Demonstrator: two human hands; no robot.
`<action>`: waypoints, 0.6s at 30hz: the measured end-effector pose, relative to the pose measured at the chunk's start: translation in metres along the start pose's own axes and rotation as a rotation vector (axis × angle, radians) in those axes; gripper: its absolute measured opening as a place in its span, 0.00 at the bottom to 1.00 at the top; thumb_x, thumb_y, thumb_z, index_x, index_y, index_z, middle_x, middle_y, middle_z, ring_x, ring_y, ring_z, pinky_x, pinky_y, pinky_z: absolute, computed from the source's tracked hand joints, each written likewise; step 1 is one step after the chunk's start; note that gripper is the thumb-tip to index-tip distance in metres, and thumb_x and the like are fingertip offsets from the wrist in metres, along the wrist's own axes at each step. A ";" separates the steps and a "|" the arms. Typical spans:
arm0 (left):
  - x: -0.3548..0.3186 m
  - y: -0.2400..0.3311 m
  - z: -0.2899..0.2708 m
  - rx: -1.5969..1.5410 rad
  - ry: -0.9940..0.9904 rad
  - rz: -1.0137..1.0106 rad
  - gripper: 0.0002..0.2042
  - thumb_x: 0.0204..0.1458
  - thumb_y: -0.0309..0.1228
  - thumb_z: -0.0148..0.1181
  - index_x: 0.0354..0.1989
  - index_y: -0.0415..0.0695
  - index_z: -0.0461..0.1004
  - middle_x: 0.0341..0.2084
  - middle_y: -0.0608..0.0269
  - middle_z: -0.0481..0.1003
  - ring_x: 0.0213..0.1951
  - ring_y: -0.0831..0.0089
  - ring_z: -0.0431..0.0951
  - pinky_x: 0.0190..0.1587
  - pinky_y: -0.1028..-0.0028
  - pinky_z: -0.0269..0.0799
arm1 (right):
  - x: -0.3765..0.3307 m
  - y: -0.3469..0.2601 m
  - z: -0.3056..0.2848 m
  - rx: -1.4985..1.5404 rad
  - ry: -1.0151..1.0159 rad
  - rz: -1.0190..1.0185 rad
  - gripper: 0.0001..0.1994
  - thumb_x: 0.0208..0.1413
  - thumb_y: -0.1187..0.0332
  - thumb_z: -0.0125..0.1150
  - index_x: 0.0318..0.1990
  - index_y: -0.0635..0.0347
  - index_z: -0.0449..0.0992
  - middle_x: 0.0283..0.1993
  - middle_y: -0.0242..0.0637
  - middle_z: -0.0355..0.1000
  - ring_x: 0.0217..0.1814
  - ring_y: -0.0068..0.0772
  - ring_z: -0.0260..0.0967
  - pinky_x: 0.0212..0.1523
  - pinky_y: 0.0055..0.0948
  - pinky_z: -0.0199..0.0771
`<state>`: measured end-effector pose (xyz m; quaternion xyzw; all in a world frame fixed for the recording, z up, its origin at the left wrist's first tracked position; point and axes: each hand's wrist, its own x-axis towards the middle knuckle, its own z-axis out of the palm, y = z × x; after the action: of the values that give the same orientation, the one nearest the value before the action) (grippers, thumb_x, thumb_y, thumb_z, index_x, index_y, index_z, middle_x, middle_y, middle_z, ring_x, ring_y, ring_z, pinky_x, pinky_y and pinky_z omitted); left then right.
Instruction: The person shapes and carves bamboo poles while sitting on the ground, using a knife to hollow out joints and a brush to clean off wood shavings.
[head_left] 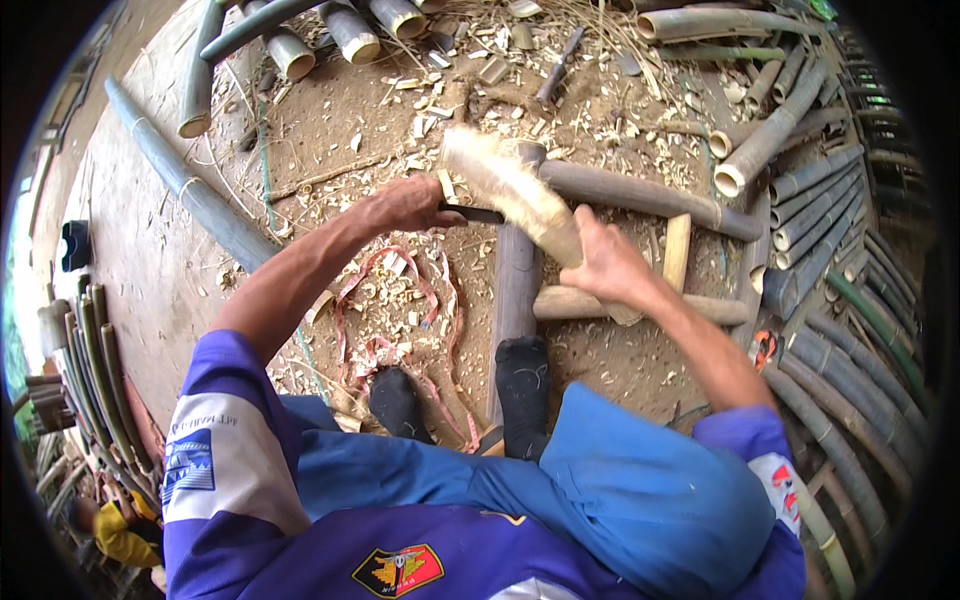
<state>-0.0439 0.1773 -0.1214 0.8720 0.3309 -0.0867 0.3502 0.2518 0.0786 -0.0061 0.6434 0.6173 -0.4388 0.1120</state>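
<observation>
My left hand (408, 205) is closed around a dark narrow-bladed tool (474, 213), whose far end reaches the thick dark bamboo pole (516, 285) in front of me. The exact kind of blade cannot be made out. In my right hand (607, 262) is a pale wooden club (515, 190), smeared by motion. It slants up and left above the pole, over the blade. A black-socked foot (522, 385) rests on the pole's near end. To the right, a grey-brown crosspiece (650, 195), a paler crosspiece (640, 305) and a short yellowish bar (677, 250) lie by the pole.
Bamboo lengths (810, 130) are piled along the right, with several cut pieces (350, 35) at the top. A long pole (190, 195) lies left. Wood chips (400, 290), red strapping (440, 300) and a dark tool (560, 65) litter the ground. A person in yellow (125, 530) is lower left.
</observation>
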 end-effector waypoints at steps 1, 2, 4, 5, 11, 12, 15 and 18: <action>-0.002 0.001 -0.002 -0.111 0.004 -0.003 0.24 0.58 0.55 0.59 0.31 0.44 0.84 0.13 0.66 0.71 0.14 0.75 0.67 0.14 0.73 0.63 | -0.002 -0.012 -0.022 -0.026 -0.002 0.012 0.36 0.44 0.69 0.69 0.59 0.78 0.59 0.45 0.56 0.72 0.45 0.48 0.77 0.40 0.32 0.84; -0.005 0.000 -0.004 -0.218 0.008 -0.014 0.24 0.58 0.55 0.59 0.30 0.44 0.83 0.14 0.66 0.72 0.14 0.76 0.67 0.14 0.73 0.64 | -0.008 -0.028 -0.049 -0.050 -0.006 0.016 0.40 0.45 0.71 0.68 0.64 0.79 0.53 0.48 0.58 0.70 0.48 0.47 0.76 0.41 0.28 0.84; -0.005 -0.017 0.004 -0.113 -0.163 -0.186 0.24 0.57 0.57 0.58 0.32 0.45 0.83 0.18 0.65 0.75 0.15 0.75 0.69 0.16 0.72 0.67 | -0.023 -0.043 -0.080 0.137 0.181 -0.152 0.43 0.47 0.64 0.69 0.66 0.79 0.53 0.45 0.53 0.71 0.45 0.40 0.76 0.40 0.28 0.83; -0.004 -0.011 0.000 -0.096 -0.170 -0.174 0.24 0.57 0.57 0.59 0.32 0.45 0.83 0.18 0.65 0.76 0.15 0.75 0.69 0.16 0.72 0.66 | -0.034 -0.045 -0.094 0.256 0.277 -0.250 0.43 0.47 0.61 0.69 0.66 0.79 0.54 0.44 0.50 0.71 0.43 0.37 0.76 0.39 0.28 0.82; 0.020 -0.009 -0.015 -0.332 -0.497 -0.295 0.23 0.56 0.54 0.62 0.32 0.44 0.83 0.22 0.66 0.78 0.19 0.76 0.71 0.19 0.76 0.64 | -0.064 -0.029 -0.070 0.930 0.535 -0.429 0.32 0.46 0.57 0.68 0.53 0.72 0.67 0.41 0.45 0.74 0.34 0.32 0.77 0.34 0.30 0.80; 0.020 -0.008 -0.019 -0.288 -0.552 -0.328 0.22 0.57 0.53 0.62 0.31 0.43 0.82 0.22 0.66 0.77 0.19 0.77 0.70 0.19 0.76 0.64 | -0.067 -0.014 -0.058 1.059 0.456 -0.420 0.29 0.47 0.59 0.67 0.53 0.70 0.68 0.39 0.44 0.74 0.31 0.32 0.77 0.33 0.32 0.81; 0.006 -0.010 -0.005 -0.034 -0.248 -0.151 0.17 0.59 0.47 0.61 0.28 0.46 0.82 0.14 0.72 0.69 0.16 0.82 0.65 0.16 0.75 0.59 | -0.080 0.014 -0.038 1.237 0.173 -0.281 0.26 0.49 0.64 0.65 0.53 0.69 0.66 0.37 0.45 0.75 0.31 0.33 0.77 0.30 0.34 0.82; 0.016 0.024 -0.066 0.193 -0.207 -0.116 0.14 0.59 0.39 0.58 0.22 0.48 0.76 0.11 0.76 0.58 0.13 0.85 0.51 0.13 0.79 0.46 | -0.083 0.055 -0.018 1.191 0.095 -0.099 0.26 0.50 0.65 0.64 0.54 0.68 0.64 0.36 0.45 0.75 0.29 0.33 0.77 0.28 0.34 0.83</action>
<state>-0.0219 0.2163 -0.0656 0.8674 0.3330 -0.2277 0.2914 0.3206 0.0215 0.0416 0.5849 0.2988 -0.6846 -0.3162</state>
